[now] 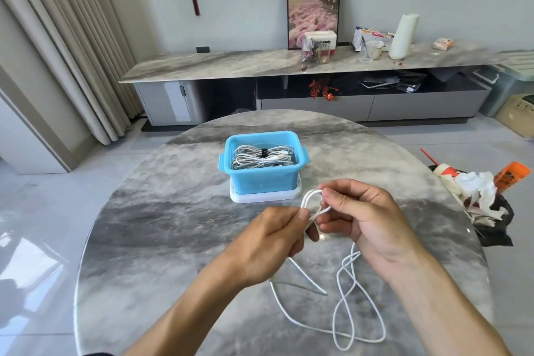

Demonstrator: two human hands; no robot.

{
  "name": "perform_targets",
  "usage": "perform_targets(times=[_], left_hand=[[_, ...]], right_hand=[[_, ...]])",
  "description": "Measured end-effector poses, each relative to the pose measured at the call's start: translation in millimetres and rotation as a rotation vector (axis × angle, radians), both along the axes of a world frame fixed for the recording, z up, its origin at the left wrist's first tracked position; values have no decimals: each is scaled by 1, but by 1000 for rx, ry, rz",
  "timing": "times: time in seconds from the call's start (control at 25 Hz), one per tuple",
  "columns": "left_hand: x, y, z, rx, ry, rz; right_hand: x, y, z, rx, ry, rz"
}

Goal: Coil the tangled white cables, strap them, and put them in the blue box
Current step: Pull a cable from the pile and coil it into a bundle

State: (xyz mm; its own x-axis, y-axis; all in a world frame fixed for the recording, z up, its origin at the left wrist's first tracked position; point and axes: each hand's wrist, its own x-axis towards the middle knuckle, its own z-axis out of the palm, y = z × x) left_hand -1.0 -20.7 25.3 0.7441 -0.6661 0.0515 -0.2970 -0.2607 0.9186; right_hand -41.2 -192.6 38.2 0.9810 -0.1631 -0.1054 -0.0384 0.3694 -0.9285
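A loose white cable (344, 292) trails in tangled loops over the near part of the round marble table (161, 228). Above the table both hands hold its upper end, where a small loop stands between them. My left hand (277, 234) pinches the cable between thumb and fingers. My right hand (358, 217) pinches the loop's top with curled fingers. Behind the hands stands the blue box (264, 179) on its white lid (265, 196). Several coiled, strapped white cables (261, 156) lie inside it.
A dark bag of crumpled paper and packaging (479, 199) sits beside the table's right edge. Beyond the table runs a long marble sideboard (231, 63) with a framed picture, tissue box, cups and a white roll. Curtains hang at the left.
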Motion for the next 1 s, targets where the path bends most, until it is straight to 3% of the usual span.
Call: perform_targets(times=[0.28, 0.36, 0.44, 0.56, 0.64, 0.72, 0.8, 0.92, 1.0], left_hand=[[-1, -1, 2, -6, -9, 26], [-2, -1, 1, -86, 113, 44], [-6, -3, 3, -170, 279, 14], [-12, -6, 10, -229, 506, -34], [-8, -5, 13, -267, 606, -13], [-3, -1, 14, -382, 653, 39], [1, 4, 18, -551, 642, 143], [13, 15, 26, -751, 601, 302], [23, 27, 31, -831, 615, 378]], right_hand=[[0, 6, -1, -261, -127, -186], [0, 7, -4, -298, -116, -77], [0, 14, -6, -183, -97, 67], [0, 25, -6, -42, -119, 13], [1, 25, -10, -4, -161, -14], [1, 23, -12, 48, -179, 99], [-2, 29, -20, -105, -89, 353], [-9, 40, -38, -636, 86, 715], [-8, 37, -34, -672, 109, 732]])
